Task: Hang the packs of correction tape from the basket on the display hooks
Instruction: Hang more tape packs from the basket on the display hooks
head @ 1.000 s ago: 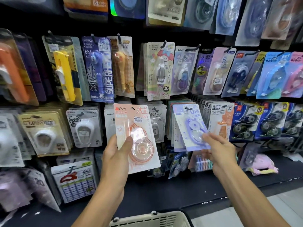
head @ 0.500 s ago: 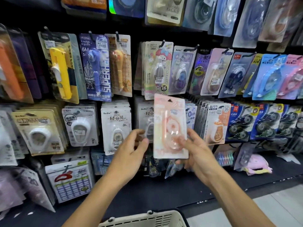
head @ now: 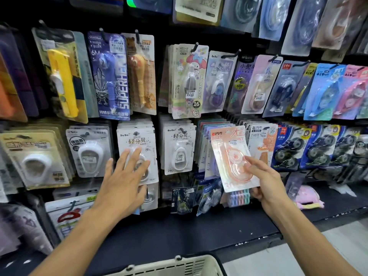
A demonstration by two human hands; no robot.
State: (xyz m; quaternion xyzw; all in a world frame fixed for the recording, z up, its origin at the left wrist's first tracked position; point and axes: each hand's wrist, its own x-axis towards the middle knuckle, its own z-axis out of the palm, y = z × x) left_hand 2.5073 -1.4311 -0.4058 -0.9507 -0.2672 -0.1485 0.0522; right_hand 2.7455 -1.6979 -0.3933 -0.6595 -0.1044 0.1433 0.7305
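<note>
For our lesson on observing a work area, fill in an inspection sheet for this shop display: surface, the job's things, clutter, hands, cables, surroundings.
Surface: dark display wall with rows of hooks; black shelf below.
Job's things: peach pack tilted, in front of the middle row, not seen on a hook; basket rim at bottom edge, contents hidden.
Clutter: pink item and loose packs lying on the shelf.
Hands: right hand grips the peach pack's lower right; left hand open, fingers spread in front of a hanging white pack.
Cables: nothing seen.
Surroundings: pale floor at lower right.
</note>
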